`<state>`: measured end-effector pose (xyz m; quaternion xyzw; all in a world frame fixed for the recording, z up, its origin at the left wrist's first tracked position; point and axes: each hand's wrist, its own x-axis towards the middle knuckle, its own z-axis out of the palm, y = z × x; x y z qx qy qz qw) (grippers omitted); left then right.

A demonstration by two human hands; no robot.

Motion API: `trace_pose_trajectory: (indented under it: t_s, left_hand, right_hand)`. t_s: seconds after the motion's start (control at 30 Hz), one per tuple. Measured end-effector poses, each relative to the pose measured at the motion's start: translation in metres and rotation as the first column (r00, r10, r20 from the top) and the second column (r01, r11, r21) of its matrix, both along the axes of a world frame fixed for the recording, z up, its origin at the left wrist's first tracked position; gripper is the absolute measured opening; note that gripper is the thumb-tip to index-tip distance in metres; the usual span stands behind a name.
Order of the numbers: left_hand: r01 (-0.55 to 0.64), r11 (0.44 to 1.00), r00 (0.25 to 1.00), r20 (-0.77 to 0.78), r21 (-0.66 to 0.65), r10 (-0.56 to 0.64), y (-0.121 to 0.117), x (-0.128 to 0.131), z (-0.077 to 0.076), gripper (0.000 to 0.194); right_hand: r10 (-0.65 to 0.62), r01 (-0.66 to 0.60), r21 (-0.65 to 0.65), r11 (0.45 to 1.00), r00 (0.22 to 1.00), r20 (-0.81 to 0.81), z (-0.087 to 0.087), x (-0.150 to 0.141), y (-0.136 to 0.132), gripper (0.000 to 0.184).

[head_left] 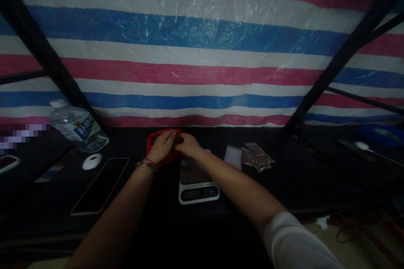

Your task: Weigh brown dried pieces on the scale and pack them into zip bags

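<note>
My left hand (pixel 162 148) is closed on a red bag (pixel 150 139) at the back of the black table, its thumb and fingers at the bag's mouth. Close beside it, my right hand (pixel 188 146) has its fingers curled in at the opening, where something dark brown shows. What the right fingertips hold is hidden. Under my right forearm lies a white digital kitchen scale (pixel 198 193) with a dark display; the arm covers part of its platform. Right of the scale are clear, flat plastic bags (pixel 233 156) and small clear packets (pixel 259 157) filled with brown pieces.
On the left are a large plastic bottle (pixel 80 128), a white computer mouse (pixel 92 161) and a dark smartphone (pixel 101 187). Striped plastic sheeting (pixel 202 59) closes off the back, with slanted black frame bars (pixel 331 71) at both sides. A white cable (pixel 362 146) lies far right.
</note>
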<state>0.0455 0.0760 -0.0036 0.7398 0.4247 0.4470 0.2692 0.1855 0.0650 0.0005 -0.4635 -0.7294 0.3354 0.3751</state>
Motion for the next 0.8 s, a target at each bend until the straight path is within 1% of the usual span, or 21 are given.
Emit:
trace_pose_trajectory:
  t_s: [0.03, 0.1, 0.2, 0.27, 0.33, 0.43, 0.53, 0.67, 0.8]
  left_hand:
    - [-0.010, 1.000, 0.997, -0.071, 0.024, 0.012, 0.003, -0.007, -0.001, 0.040]
    - [-0.044, 0.998, 0.987, -0.155, 0.048, 0.051, 0.006, -0.019, -0.004, 0.041]
    - [-0.096, 0.994, 0.973, -0.204, 0.051, 0.105, 0.010, -0.030, -0.011, 0.048]
    - [-0.099, 0.994, 0.971, -0.211, 0.052, 0.108, 0.013, -0.034, -0.015, 0.050]
    - [-0.075, 0.995, 0.977, -0.196, 0.058, 0.085, 0.015, -0.035, -0.018, 0.049]
    - [-0.038, 0.996, 0.980, -0.190, 0.078, 0.052, 0.015, -0.036, -0.019, 0.047]
    - [-0.035, 0.994, 0.975, -0.215, 0.103, 0.057, 0.011, -0.039, -0.016, 0.045]
    - [-0.039, 0.993, 0.972, -0.226, 0.109, 0.063, 0.006, -0.042, -0.013, 0.038]
    - [-0.025, 0.993, 0.969, -0.243, 0.112, 0.052, 0.005, -0.042, -0.014, 0.034]
  right_hand:
    - [0.009, -0.008, -0.004, 1.000, 0.999, 0.032, -0.001, -0.005, 0.007, 0.014]
    - [0.020, -0.019, -0.003, 1.000, 0.996, 0.091, -0.004, -0.013, 0.016, 0.011]
    - [0.015, -0.016, 0.005, 1.000, 0.988, 0.151, -0.009, -0.021, 0.023, 0.011]
    - [-0.031, 0.030, 0.007, 1.000, 0.984, 0.175, -0.013, -0.022, 0.026, 0.015]
    - [-0.093, 0.094, 0.003, 0.996, 0.978, 0.184, -0.017, -0.021, 0.029, 0.021]
    - [-0.148, 0.151, -0.001, 0.989, 0.972, 0.182, -0.024, -0.018, 0.032, 0.025]
    - [-0.151, 0.151, 0.013, 0.988, 0.975, 0.161, -0.027, -0.015, 0.031, 0.026]
    - [-0.108, 0.104, 0.031, 0.994, 0.977, 0.183, -0.027, -0.011, 0.027, 0.029]
    - [-0.118, 0.112, 0.041, 0.993, 0.972, 0.201, -0.026, -0.009, 0.028, 0.029]
